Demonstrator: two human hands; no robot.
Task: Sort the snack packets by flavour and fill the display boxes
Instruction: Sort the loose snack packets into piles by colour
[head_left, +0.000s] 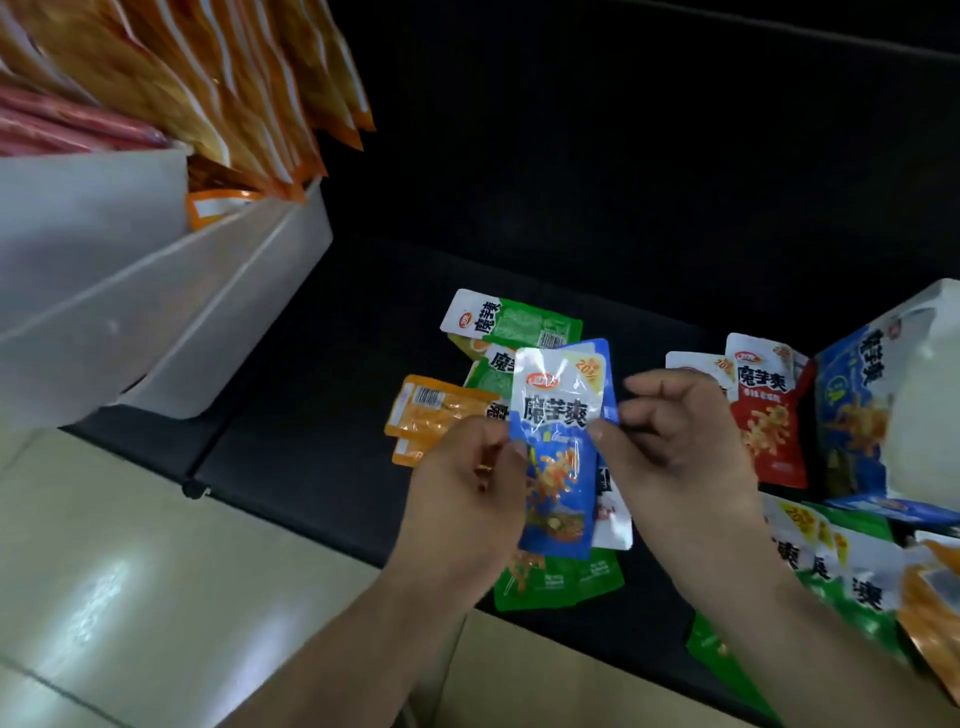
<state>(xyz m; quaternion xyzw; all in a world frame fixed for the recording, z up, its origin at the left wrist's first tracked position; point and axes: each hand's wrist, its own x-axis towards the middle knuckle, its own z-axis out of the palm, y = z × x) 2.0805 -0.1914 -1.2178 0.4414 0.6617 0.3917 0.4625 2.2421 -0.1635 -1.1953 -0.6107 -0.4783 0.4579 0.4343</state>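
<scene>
A blue snack packet (558, 436) stands upright in the middle of the head view, with more blue packets stacked behind it. My left hand (467, 488) pinches its left edge and my right hand (680, 447) pinches its right edge. Under and behind my hands lie loose green packets (519, 322), an orange packet (436, 410) and another green one (561, 579) on the black shelf (311, 426). Red packets (769, 415) stand at the right beside a blue display box (852, 410).
Two white plastic bins (156, 291) at the upper left hold orange packets (208, 93) and red ones (62, 124). More green and orange packets (852, 577) pile at the lower right. A pale tiled floor (156, 597) lies below the shelf edge.
</scene>
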